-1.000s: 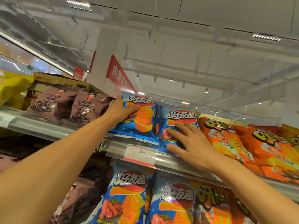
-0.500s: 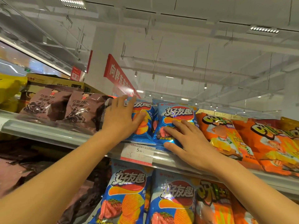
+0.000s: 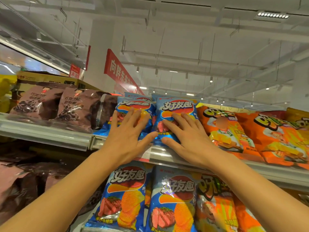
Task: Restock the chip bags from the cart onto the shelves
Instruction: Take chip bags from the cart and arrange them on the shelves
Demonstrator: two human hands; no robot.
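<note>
Both hands lie flat with straight, released fingers: the left hand (image 3: 124,139) presses the left blue chip bag (image 3: 133,106), the right hand (image 3: 187,136) presses the right blue chip bag (image 3: 177,108). Both bags stand side by side at the front of the upper shelf (image 3: 45,134), between the brown snack bags (image 3: 73,106) on the left and the orange snack bags (image 3: 222,128) on the right.

The bags stand close to the shelf lip, so on letting go they may tip forward and drop; pushing harder could crush the chips or shove the bags behind out of line.

The blue bags read 好友趣, as do those on the lower shelf (image 3: 275,178). The brown bags read 巧克力味 甜甜圈. The red hanging banner (image 3: 120,71) begins 向胖东来. The price tag under the hands is covered
</note>
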